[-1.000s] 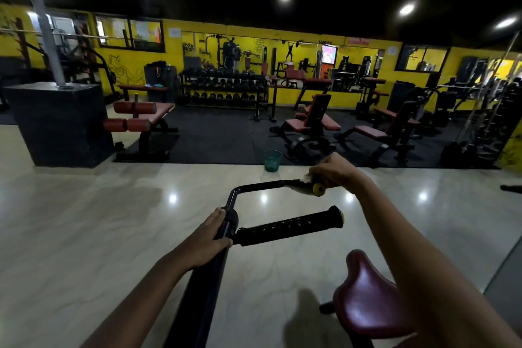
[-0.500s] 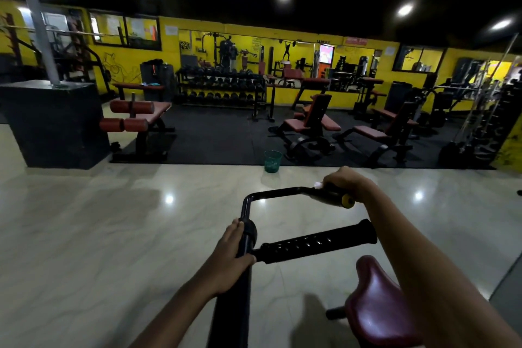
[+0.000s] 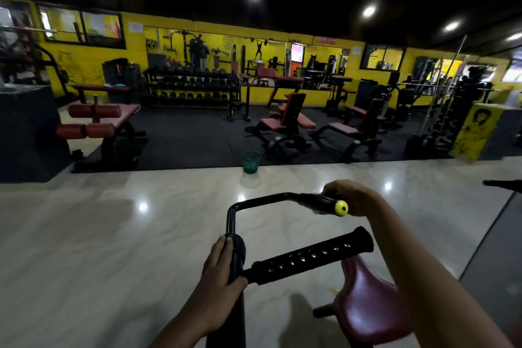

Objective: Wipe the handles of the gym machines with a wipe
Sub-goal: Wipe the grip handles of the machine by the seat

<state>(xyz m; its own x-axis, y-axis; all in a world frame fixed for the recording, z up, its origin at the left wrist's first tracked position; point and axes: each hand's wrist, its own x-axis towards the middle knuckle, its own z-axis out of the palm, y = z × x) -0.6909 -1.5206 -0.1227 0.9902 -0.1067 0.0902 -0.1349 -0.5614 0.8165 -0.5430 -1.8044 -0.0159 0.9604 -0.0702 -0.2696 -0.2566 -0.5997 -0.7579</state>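
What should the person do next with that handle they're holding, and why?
Probably slide the right hand back along the upper handle toward its yellow end cap. That hand is wrapped round the grip just behind the cap, while the left hand steadies the post. The lower studded handle looks untouched; it would come after.
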